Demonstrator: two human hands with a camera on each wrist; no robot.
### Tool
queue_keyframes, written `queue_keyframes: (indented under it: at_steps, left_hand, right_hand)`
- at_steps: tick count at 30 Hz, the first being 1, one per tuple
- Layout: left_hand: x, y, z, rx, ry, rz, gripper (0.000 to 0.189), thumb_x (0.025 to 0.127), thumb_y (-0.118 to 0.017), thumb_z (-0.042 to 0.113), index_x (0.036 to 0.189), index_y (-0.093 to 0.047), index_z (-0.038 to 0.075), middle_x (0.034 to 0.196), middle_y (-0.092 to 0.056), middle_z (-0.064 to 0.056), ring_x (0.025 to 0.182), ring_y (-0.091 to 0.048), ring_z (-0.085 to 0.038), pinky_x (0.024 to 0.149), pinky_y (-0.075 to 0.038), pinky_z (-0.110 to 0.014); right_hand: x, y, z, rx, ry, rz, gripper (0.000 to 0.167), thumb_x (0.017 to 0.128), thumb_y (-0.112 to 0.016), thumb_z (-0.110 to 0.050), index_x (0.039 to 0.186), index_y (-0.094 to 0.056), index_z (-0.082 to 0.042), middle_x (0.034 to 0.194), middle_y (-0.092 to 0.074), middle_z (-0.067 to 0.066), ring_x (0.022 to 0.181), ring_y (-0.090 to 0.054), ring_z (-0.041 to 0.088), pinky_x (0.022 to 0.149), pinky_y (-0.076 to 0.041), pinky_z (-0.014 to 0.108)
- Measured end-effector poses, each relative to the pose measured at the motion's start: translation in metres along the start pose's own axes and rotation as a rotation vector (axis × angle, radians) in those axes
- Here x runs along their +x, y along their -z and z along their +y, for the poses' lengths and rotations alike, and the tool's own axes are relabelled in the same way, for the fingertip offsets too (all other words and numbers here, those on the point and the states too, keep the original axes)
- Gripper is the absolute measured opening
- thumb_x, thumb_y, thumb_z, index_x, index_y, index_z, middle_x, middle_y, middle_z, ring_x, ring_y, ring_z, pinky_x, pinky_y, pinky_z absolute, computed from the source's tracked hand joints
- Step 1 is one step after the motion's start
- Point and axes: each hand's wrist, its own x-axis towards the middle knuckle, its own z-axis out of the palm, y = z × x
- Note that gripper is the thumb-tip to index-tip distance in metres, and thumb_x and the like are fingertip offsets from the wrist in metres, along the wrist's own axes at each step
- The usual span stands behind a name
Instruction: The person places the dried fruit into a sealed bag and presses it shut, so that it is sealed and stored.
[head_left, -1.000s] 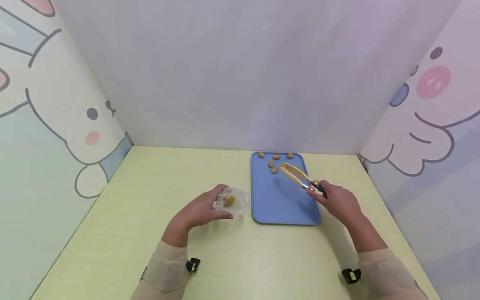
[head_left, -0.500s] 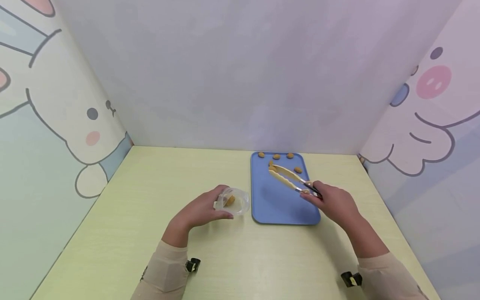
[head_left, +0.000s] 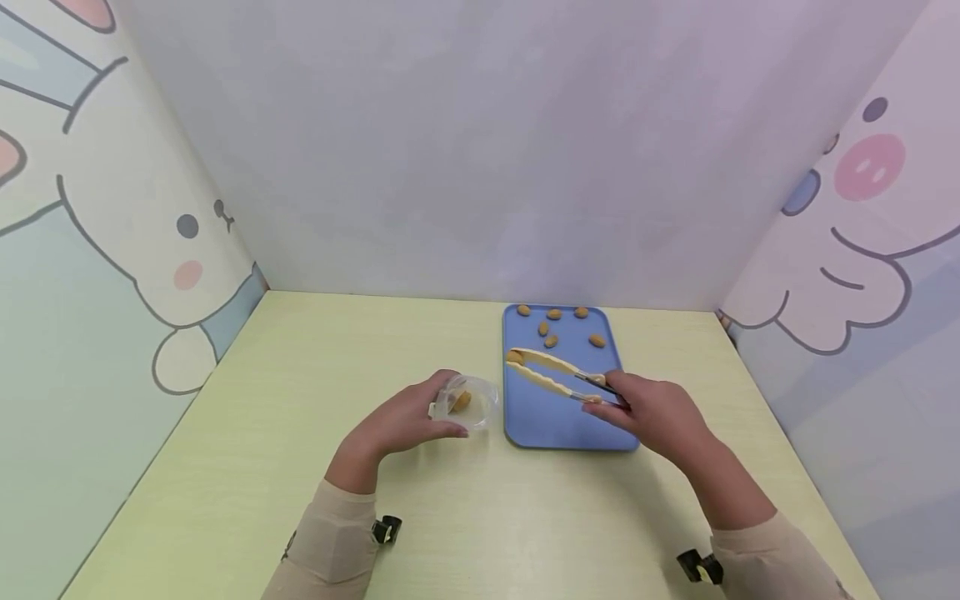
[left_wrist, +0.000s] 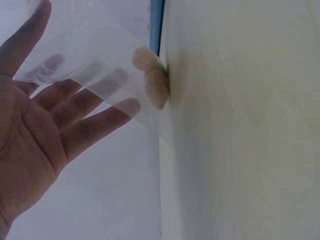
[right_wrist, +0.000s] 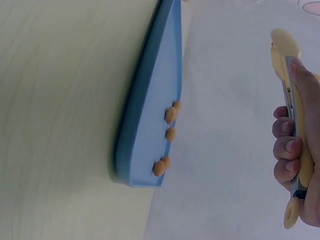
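Note:
My left hand [head_left: 405,418] holds a clear plastic cup [head_left: 486,410] just left of the blue tray. Inside the cup lie brown nuts [head_left: 461,402]; two show through its wall in the left wrist view, the lower nut [left_wrist: 156,87] beside a rounder one. My right hand [head_left: 666,417] grips tongs [head_left: 551,362] with cream-coloured heads, held above the tray [head_left: 555,421]. Between the tips of the tongs sits a brown nut [head_left: 513,357], near the tray's left edge. The right wrist view shows the fingers wrapped round the handles, with a nut's hold hidden there.
Several brown nuts [head_left: 553,314] lie spread over the far part of the tray. A pale yellow table [head_left: 352,342] carries the tray, and walls with cartoon animals stand behind and at both sides.
My right hand has moved left and nearer with the tongs, carrying a nut from the far part of the tray towards the cup. The left hand and cup stay still.

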Motion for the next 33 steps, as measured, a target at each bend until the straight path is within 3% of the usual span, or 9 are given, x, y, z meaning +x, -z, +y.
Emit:
queue_keyframes:
  at_steps: [4,9,19,22,27,33]
  left_hand:
    - [0.000,0.000,-0.001,-0.007,0.002,-0.007,0.075,0.079,-0.080,0.045,0.140,-0.040,0.028,0.113,-0.061,-0.007,0.094,-0.055,-0.017,0.084,-0.046,-0.039]
    - [0.000,-0.001,-0.001,-0.019,-0.002,-0.016,0.075,0.079,-0.080,0.044,0.140,-0.040,0.025,0.111,-0.062,-0.008,0.092,-0.056,-0.019,0.080,-0.047,-0.038]
    - [0.000,0.000,-0.001,-0.012,-0.008,-0.018,0.070,0.079,-0.080,0.044,0.137,-0.040,0.034,0.106,-0.062,-0.004,0.087,-0.055,-0.016,0.076,-0.047,-0.036]
    - [0.001,0.001,-0.001,-0.009,-0.016,-0.020,0.071,0.079,-0.080,0.046,0.137,-0.040,0.034,0.106,-0.062,-0.004,0.087,-0.055,-0.016,0.077,-0.046,-0.036]
    - [0.001,0.000,0.000,0.002,-0.013,-0.020,0.071,0.078,-0.080,0.047,0.136,-0.040,0.035,0.109,-0.063,-0.005,0.089,-0.055,-0.017,0.078,-0.046,-0.036]
    - [0.001,0.000,0.001,0.000,-0.006,-0.027,0.071,0.079,-0.080,0.047,0.136,-0.041,0.033,0.110,-0.063,-0.005,0.089,-0.055,-0.017,0.077,-0.046,-0.037]
  right_hand:
    - [0.000,0.002,-0.008,-0.021,0.103,0.068,0.043,0.084,-0.066,-0.060,0.077,-0.045,-0.023,0.059,-0.030,-0.016,0.047,-0.021,-0.002,0.044,-0.020,0.019]
    - [0.002,0.004,-0.019,-0.032,0.218,0.133,0.046,0.089,-0.053,-0.067,0.081,-0.049,-0.022,0.062,-0.037,-0.017,0.046,-0.024,-0.006,0.043,-0.020,0.017]
    - [0.007,0.002,-0.032,-0.100,0.318,0.154,0.055,0.092,-0.039,-0.071,0.088,-0.056,-0.019,0.064,-0.044,-0.014,0.045,-0.022,-0.004,0.042,-0.019,0.017]
    - [0.008,0.002,-0.036,-0.106,0.337,0.160,0.052,0.091,-0.043,-0.070,0.089,-0.057,-0.019,0.064,-0.045,-0.014,0.045,-0.020,-0.004,0.042,-0.018,0.017]
    - [0.011,0.001,-0.040,-0.100,0.341,0.145,0.042,0.083,-0.066,-0.061,0.089,-0.059,-0.020,0.063,-0.044,-0.015,0.045,-0.021,-0.003,0.042,-0.019,0.017]
    - [0.014,0.000,-0.043,-0.111,0.314,0.091,0.042,0.083,-0.066,-0.062,0.088,-0.059,-0.021,0.064,-0.046,-0.015,0.045,-0.024,-0.002,0.042,-0.021,0.018]
